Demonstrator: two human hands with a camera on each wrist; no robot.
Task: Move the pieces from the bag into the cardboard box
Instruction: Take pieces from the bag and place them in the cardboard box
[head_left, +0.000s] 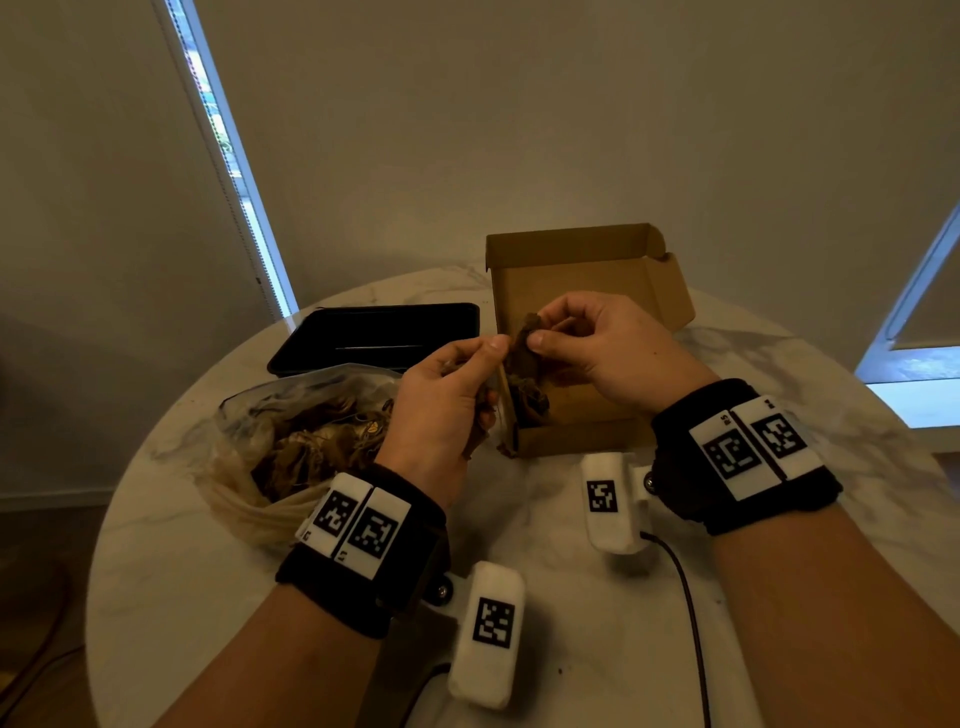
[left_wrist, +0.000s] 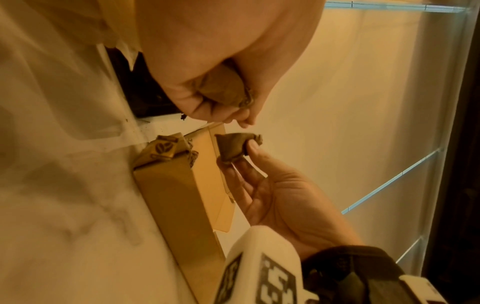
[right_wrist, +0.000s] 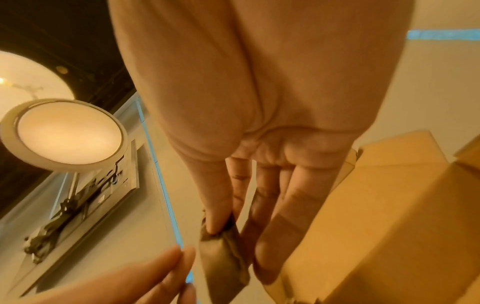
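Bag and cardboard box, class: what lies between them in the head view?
The left hand, holding brown pieces, hangs between the bag and the box; beneath it, bare table.

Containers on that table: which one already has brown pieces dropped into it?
The open cardboard box, on the right. Brown pieces lie in its near corner. The black tray beside it looks empty; the plastic bag is the source.
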